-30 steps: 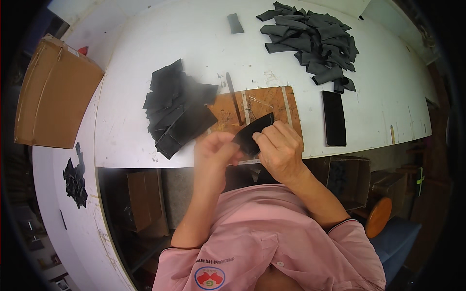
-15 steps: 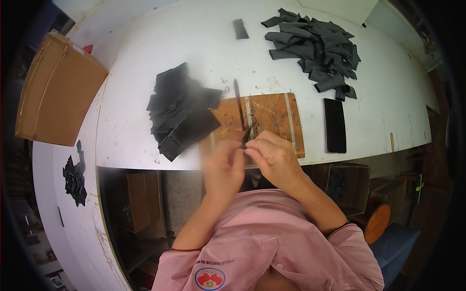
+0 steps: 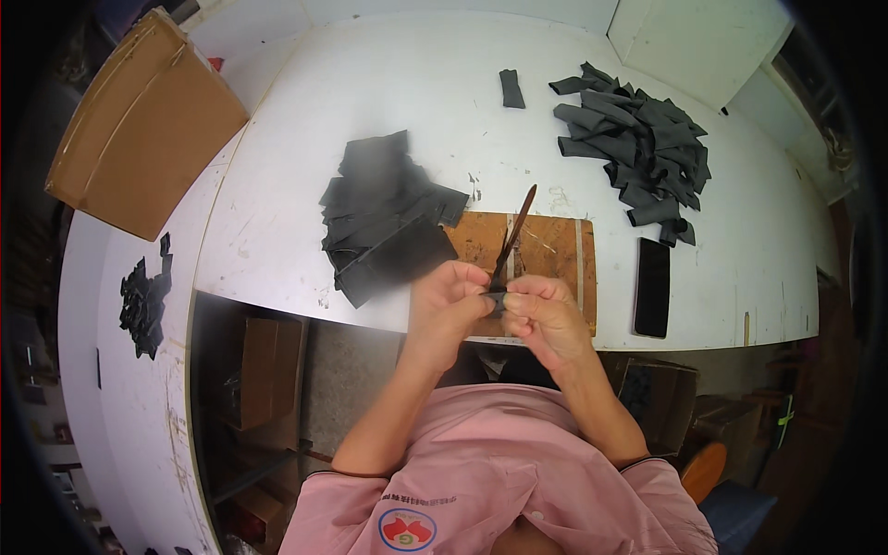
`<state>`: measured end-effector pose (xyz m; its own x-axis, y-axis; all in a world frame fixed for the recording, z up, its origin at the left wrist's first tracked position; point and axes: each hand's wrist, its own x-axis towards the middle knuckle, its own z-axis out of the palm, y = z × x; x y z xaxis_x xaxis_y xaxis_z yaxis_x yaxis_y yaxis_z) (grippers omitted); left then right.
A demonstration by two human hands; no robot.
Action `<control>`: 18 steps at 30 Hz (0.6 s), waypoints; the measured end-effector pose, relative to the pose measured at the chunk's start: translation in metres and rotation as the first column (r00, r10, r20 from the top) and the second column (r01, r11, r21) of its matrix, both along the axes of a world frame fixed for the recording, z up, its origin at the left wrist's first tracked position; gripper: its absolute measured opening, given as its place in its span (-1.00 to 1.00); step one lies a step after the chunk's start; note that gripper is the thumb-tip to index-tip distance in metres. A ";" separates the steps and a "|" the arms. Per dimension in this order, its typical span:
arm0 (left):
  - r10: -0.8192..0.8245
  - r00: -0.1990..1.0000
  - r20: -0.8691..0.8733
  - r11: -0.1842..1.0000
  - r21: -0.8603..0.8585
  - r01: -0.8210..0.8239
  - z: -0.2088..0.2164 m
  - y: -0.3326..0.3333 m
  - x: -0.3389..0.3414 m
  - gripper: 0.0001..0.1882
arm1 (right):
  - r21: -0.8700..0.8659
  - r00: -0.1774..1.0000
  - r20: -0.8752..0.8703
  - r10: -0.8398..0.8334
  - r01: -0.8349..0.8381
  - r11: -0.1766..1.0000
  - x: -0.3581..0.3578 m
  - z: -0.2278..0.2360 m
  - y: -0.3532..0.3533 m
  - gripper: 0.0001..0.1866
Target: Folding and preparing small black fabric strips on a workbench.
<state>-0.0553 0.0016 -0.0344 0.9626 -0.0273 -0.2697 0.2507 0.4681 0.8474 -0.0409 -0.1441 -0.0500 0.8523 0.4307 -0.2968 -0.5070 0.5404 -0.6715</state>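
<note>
Over the near edge of the board, my left hand [image 3: 449, 310] and my right hand [image 3: 553, 316] pinch a small dark fabric piece [image 3: 497, 301] between thumbs and fingers. A slim, dark, pointed stick-like tool [image 3: 519, 225] rises from just beyond the fabric, leaning to the far right. Its lower end is hidden at the fingers, so I cannot tell whether the fabric is around it or beside it. Beneath lies a worn brown wooden board [image 3: 564, 254] with pale strips. Left of the board spreads a pile of flat black fabric pieces [image 3: 384, 217], blurred in part.
At the far right lies a heap of dark grey fabric tubes [image 3: 638, 139], with one lone piece [image 3: 511, 89] left of it. A black phone [image 3: 652, 287] rests right of the board. A cardboard box [image 3: 148, 125] and black scraps [image 3: 144, 310] are on the left.
The whole view has shifted, with the table things lower and further right. The pointed tool now leans right instead of slightly left. The fabric between my fingers shows more.
</note>
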 end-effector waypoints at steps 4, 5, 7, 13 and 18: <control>0.192 0.941 0.278 0.921 0.281 -0.270 -0.004 -0.016 0.004 -0.78 | 0.247 0.985 -0.162 0.065 -0.024 0.969 -0.002 0.008 0.012 -0.88; 0.188 0.920 0.344 0.844 0.423 -0.330 -0.007 -0.017 0.002 -0.78 | 0.246 0.985 -0.161 0.066 -0.024 0.969 0.000 0.007 0.011 -0.88; 0.142 0.872 0.468 0.614 0.650 -0.448 -0.012 -0.018 0.000 -0.77 | -0.083 0.989 0.115 0.092 -0.083 0.993 0.004 0.003 0.009 -0.86; 0.008 0.999 0.041 0.998 -0.067 -0.006 0.013 -0.002 -0.005 -0.71 | -0.079 0.989 0.151 -0.004 0.016 0.997 0.002 0.001 0.001 -0.83; -0.349 0.890 0.295 0.798 -0.404 0.447 0.039 0.000 -0.022 -0.57 | 0.080 0.870 0.493 -0.030 -0.011 0.997 0.001 0.028 0.005 -0.83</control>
<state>-0.0777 0.0012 0.0045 0.8697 -0.4898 0.0611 0.3522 0.7025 0.6184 -0.0398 -0.1392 -0.0220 0.8829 0.4261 0.1971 -0.1154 0.6040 -0.7885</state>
